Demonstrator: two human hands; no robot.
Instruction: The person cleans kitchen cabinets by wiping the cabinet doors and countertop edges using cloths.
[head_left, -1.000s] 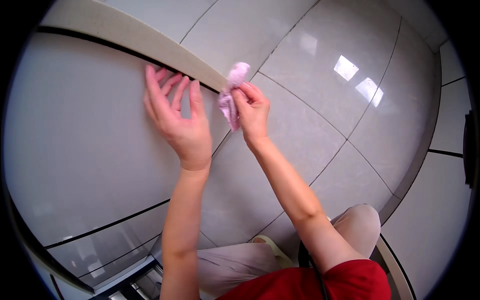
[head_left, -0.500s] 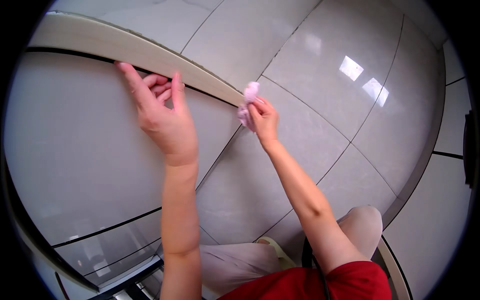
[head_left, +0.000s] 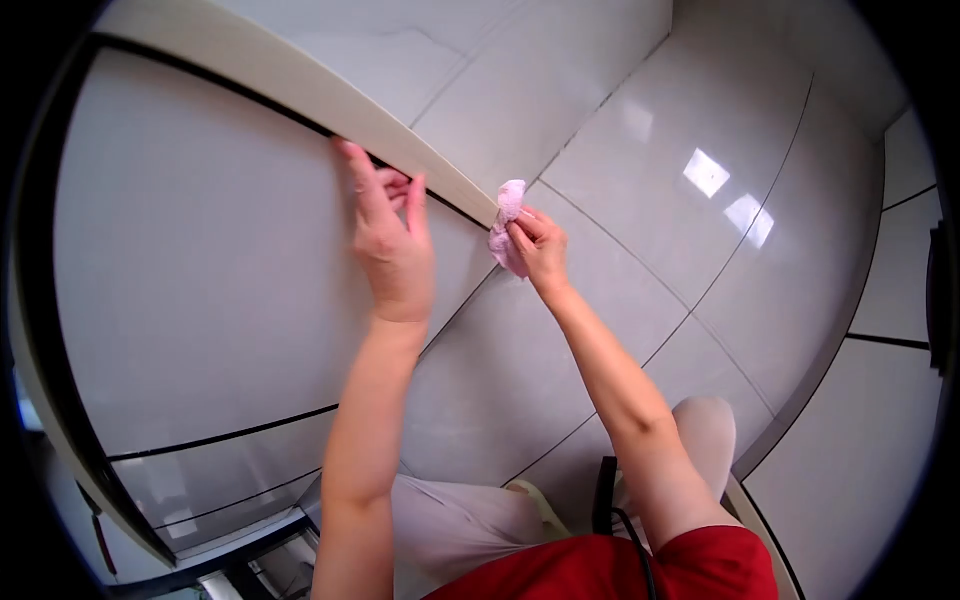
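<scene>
My right hand [head_left: 543,250] pinches a crumpled pink cloth [head_left: 510,255], pressed against the near end of a long, pale wood-toned edge strip [head_left: 290,85]. My left hand [head_left: 393,240] rests at the black line along this strip, beside a large light-grey panel [head_left: 200,250]. Its index finger and thumb are stretched apart, with fingertips touching the dark line. The other fingers are partly curled, and their tips are hard to make out. Nothing held shows in the left hand.
Glossy grey floor tiles [head_left: 620,270] lie beyond the strip's end. A pale cabinet front [head_left: 850,430] with dark lines stands on the right. My bent knee [head_left: 705,440] and a light slipper [head_left: 540,505] are below. Dark framing and metal parts [head_left: 270,570] show at the lower left.
My left hand has slid right along the strip, closer to the pink cloth. The right hand stays at the strip's end with the cloth. The view has shifted, and the strip looks steeper.
</scene>
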